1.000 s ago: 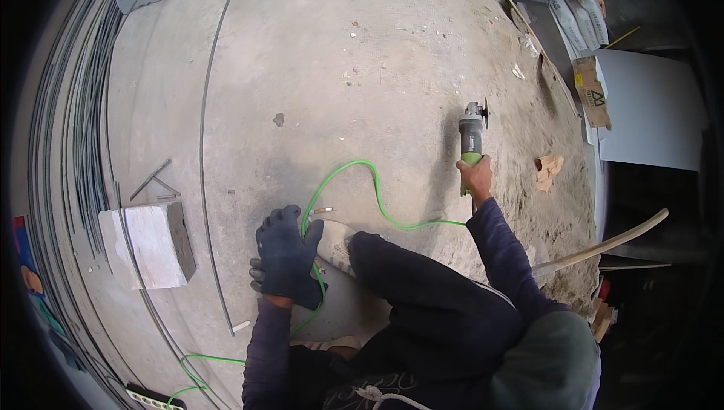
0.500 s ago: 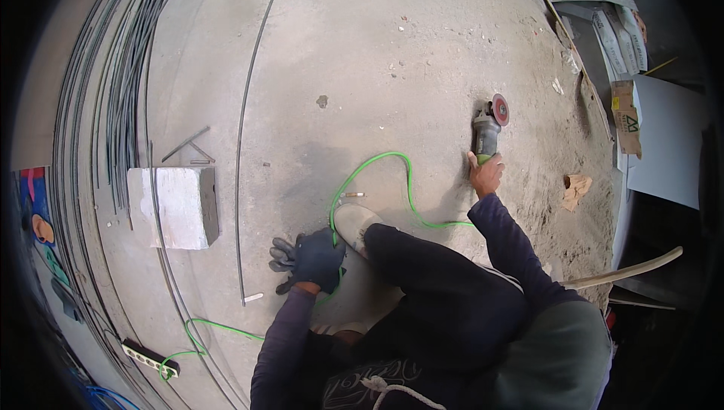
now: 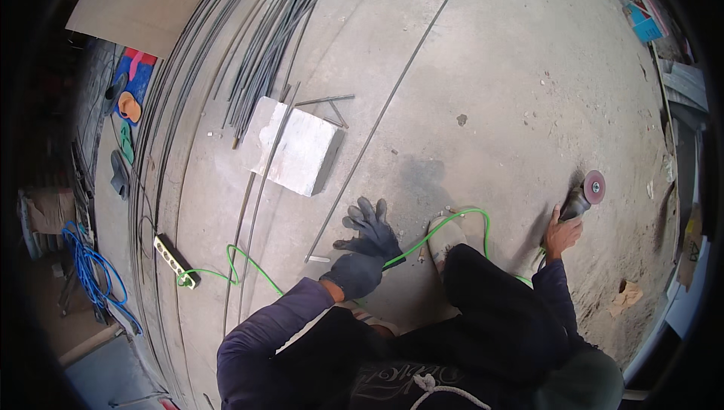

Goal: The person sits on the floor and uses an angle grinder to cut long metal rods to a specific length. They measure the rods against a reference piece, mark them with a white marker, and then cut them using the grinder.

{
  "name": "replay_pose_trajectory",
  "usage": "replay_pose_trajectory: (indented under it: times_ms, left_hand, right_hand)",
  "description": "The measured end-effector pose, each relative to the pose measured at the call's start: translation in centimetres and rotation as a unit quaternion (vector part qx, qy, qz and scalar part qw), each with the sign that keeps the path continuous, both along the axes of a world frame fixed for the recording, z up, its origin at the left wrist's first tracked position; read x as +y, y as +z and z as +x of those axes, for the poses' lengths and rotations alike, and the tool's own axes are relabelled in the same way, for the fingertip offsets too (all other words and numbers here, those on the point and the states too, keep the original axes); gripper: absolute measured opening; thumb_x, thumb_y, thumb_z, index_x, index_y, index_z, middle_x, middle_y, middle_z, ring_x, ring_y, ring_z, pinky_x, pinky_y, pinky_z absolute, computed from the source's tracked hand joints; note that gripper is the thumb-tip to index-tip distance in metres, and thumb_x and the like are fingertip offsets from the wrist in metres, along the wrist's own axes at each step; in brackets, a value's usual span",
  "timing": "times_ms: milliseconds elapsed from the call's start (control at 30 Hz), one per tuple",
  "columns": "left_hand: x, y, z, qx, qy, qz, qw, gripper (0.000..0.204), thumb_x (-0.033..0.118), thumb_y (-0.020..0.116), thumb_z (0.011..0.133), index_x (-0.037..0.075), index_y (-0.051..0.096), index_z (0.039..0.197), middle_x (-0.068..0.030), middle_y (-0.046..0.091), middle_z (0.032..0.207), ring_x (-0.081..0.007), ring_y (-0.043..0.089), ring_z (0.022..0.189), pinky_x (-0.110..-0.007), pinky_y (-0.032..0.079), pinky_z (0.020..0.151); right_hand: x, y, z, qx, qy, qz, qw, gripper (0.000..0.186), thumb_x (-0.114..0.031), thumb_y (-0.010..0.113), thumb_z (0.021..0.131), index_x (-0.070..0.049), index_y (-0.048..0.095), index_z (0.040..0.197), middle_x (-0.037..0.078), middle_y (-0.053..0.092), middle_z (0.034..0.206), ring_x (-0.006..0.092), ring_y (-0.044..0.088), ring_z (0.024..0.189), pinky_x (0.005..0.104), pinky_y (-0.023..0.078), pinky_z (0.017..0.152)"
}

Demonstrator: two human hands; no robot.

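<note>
My left hand [image 3: 353, 276] wears a dark grey glove and is closed on a second, loose glove [image 3: 369, 231], whose empty fingers splay out beyond it. A green cable [image 3: 422, 243] runs past this hand; whether the hand also grips it is hidden. Over on the right, my bare right hand [image 3: 562, 235] is wrapped round the body of an angle grinder [image 3: 577, 203]. The grinder's reddish disc [image 3: 594, 187] points away from me. I cannot tell whether the tool rests on the concrete floor.
A pale block [image 3: 296, 148] with rods across it stands left of centre. Beyond it lie long steel bars [image 3: 275, 48]; one single bar [image 3: 392, 108] crosses the floor. A power strip [image 3: 173, 261], blue cable [image 3: 96, 274] and sandals [image 3: 130, 107] are at left. Torn cardboard [image 3: 624, 298] lies at right.
The view has swung left, so things sit further right. My left hand has turned and the loose glove now points away from me. My right hand keeps its hold on the grinder.
</note>
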State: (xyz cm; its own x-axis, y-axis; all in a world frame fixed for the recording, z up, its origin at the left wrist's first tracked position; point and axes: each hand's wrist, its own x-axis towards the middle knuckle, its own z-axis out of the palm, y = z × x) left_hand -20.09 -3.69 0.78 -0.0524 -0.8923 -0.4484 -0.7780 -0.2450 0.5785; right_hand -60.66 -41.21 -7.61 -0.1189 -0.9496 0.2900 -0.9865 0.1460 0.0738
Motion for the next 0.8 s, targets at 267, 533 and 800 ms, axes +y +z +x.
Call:
replay_pose_trajectory:
  times_ms: [267, 533, 800]
  left_hand:
    - [-1.7, 2.1, 1.3, -0.039, -0.006, -0.069, 0.997, 0.038, 0.040, 0.066, 0.092, 0.004, 0.068, 0.106, -0.0160, 0.070, 0.083, -0.0367, 0.070, 0.076, -0.049, 0.055, 0.072]
    - [-10.8, 10.8, 15.1, -0.170, 0.221, -0.109, 0.954, 0.043, 0.038, 0.067, 0.095, 0.005, 0.066, 0.122, -0.0175, 0.070, 0.106, -0.0343, 0.071, 0.094, -0.044, 0.056, 0.080]
    - [-22.5, 14.2, 33.2, -0.328, 0.322, -0.152, 0.875, 0.061, 0.051, 0.062, 0.096, 0.000, 0.062, 0.130, -0.0242, 0.071, 0.115, -0.0341, 0.071, 0.108, -0.043, 0.054, 0.094]
  right_hand:
    - [0.5, 4.8, 21.3, -0.269, 0.357, 0.158, 0.881, 0.045, -0.035, 0.063, 0.101, 0.004, 0.059, 0.122, 0.022, 0.063, 0.114, 0.0374, 0.059, 0.109, 0.0478, 0.045, 0.096]
    - [1.2, 7.6, 39.7, -0.389, 0.456, 0.386, 0.701, 0.033, -0.032, 0.064, 0.100, 0.001, 0.063, 0.095, 0.015, 0.063, 0.081, 0.0258, 0.061, 0.077, 0.0396, 0.048, 0.071]
    - [6.2, 3.8, 43.1, -0.394, 0.457, 0.509, 0.614, 0.036, -0.033, 0.067, 0.099, 0.001, 0.064, 0.086, 0.014, 0.064, 0.073, 0.0264, 0.060, 0.067, 0.0405, 0.047, 0.065]
